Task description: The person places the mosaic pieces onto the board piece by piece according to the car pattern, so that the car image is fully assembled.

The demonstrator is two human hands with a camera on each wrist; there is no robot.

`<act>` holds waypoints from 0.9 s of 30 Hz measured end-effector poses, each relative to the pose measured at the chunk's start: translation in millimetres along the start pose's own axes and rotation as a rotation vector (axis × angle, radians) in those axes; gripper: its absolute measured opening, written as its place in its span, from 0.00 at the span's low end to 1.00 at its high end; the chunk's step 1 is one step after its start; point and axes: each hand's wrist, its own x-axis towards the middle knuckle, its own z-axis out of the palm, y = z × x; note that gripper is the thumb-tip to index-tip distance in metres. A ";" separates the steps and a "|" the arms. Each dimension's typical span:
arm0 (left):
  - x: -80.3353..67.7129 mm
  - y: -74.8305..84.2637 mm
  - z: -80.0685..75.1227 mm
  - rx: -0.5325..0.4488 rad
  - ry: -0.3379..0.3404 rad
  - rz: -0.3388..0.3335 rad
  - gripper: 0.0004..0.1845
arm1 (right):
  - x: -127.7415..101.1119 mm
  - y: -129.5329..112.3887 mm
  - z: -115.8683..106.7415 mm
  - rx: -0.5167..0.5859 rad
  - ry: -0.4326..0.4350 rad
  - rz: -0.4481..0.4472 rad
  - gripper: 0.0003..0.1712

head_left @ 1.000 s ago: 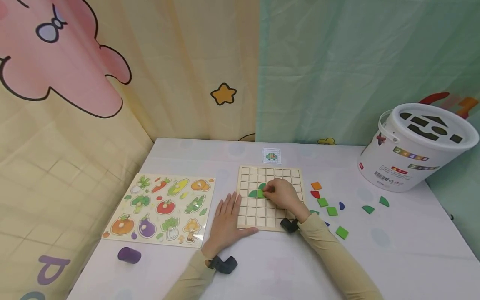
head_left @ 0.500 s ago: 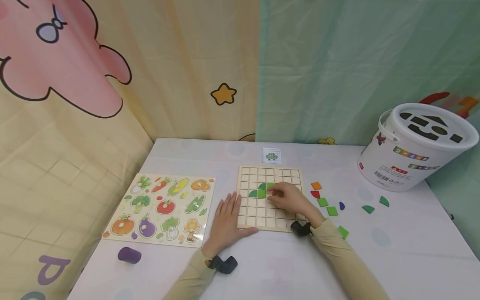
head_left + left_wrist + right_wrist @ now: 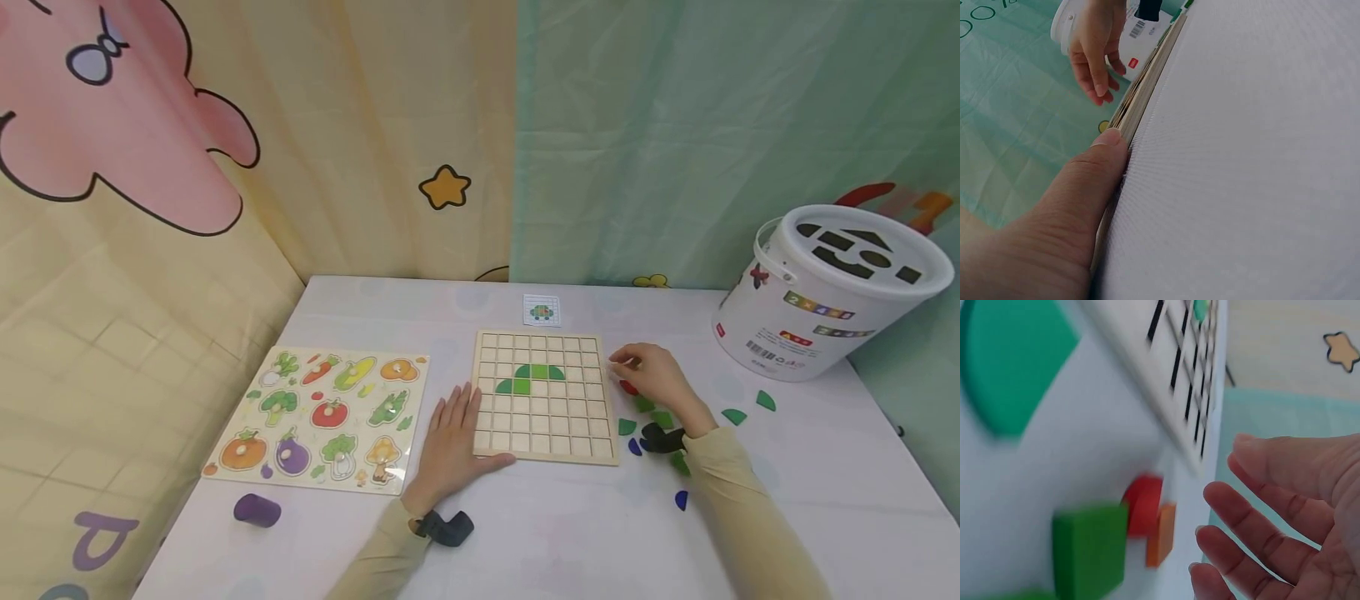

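"On the white cloth-covered table (image 3: 555, 529), where is the square pale-wood grid board (image 3: 551, 425)?"

"Near the middle, with dark-green quarter-circle pieces (image 3: 557, 372) and light-green square pieces (image 3: 539, 372) set in its cells."

"And the hands?"

"The left hand (image 3: 447, 450) lies spread against the board's left edge, thumb along the near edge, grasping nothing. The right hand (image 3: 655, 379) is raised just right of the board, fingers loosely bent and free of any piece."

"What lies below that one?"

"A red curved piece (image 3: 1144, 509), an orange square piece (image 3: 1162, 536) and a green square piece (image 3: 1090, 550), all right of the board. Small blue half-circle pieces (image 3: 681, 500) are scattered on that side too."

"To its left?"

"A cream vegetable puzzle (image 3: 318, 429), and a purple cylinder (image 3: 257, 510) lying farther left, toward the person."

"Beyond it?"

"A small printed white card (image 3: 542, 311) just behind the board; well to the right, a white plastic bucket (image 3: 795, 333) with shaped holes in its lid."

"The room?"

"Behind the board hang a pale-yellow curtain (image 3: 360, 167) with an orange star (image 3: 445, 187), and a pale-green curtain (image 3: 637, 150) on the right."
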 end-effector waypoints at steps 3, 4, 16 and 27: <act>-0.1 -0.5 0.1 -0.006 -0.006 -0.004 0.61 | 2.5 12.5 -5.1 -0.017 -0.025 0.026 0.13; -0.1 -0.6 0.2 -0.008 -0.006 -0.004 0.61 | 3.1 16.4 -6.1 -0.022 -0.034 0.021 0.13; 1.2 -0.9 2.0 -0.013 0.006 0.007 0.61 | 1.5 40.1 -14.1 -0.045 -0.092 0.025 0.14; 0.4 -0.4 1.8 -0.019 -0.005 -0.003 0.61 | -1.1 41.4 -17.3 -0.021 -0.123 0.083 0.14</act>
